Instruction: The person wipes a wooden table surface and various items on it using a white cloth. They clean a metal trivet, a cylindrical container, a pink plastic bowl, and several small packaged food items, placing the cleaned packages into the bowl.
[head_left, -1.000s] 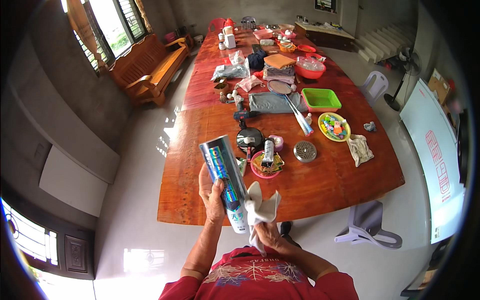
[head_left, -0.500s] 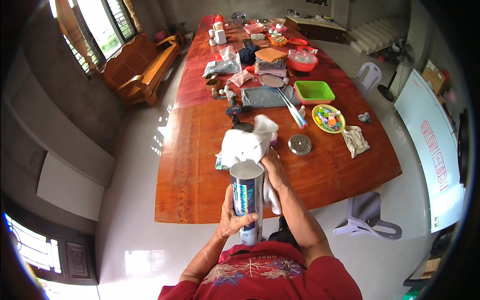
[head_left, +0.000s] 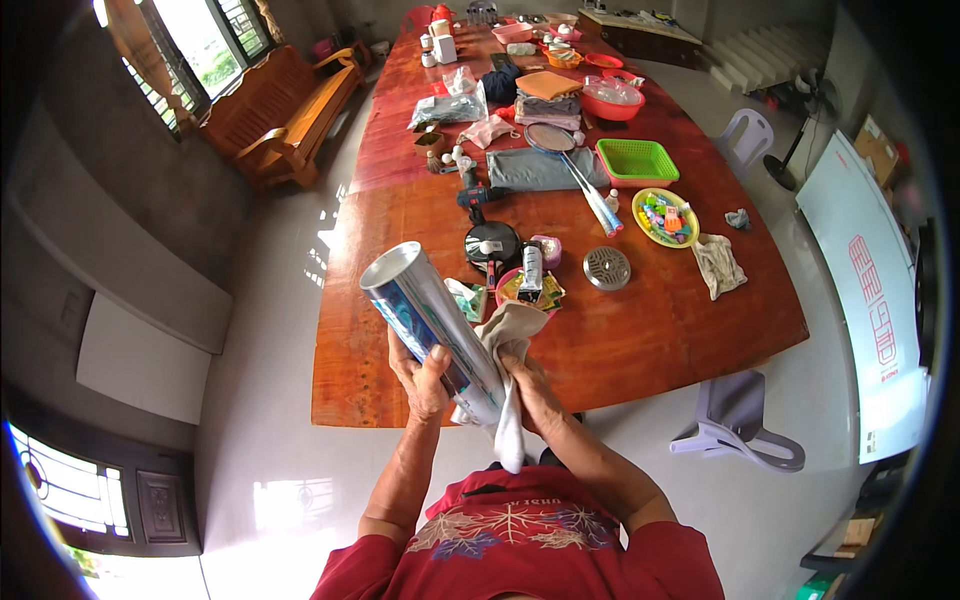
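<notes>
A long silver and dark-blue tube, shaped like a shuttlecock canister, tilts to the left above the table's near edge. My left hand is wrapped round its left side, thumb across the front. Against the tube's lower right side my right hand presses a white cloth, which hangs down below the fingers. The tube's upper end faces up and to the left. Just beyond lie a pink basket of small packets and a black pan with a glass lid.
On the reddish wooden table lie a round metal drain cover, a yellow basket of toys, a rag, badminton rackets, a green basket and a power drill. A plastic chair stands at the right.
The tube has swung from upright to a leftward tilt and moved up and left. My right hand has brought the cloth down from above the tube onto its lower right side.
</notes>
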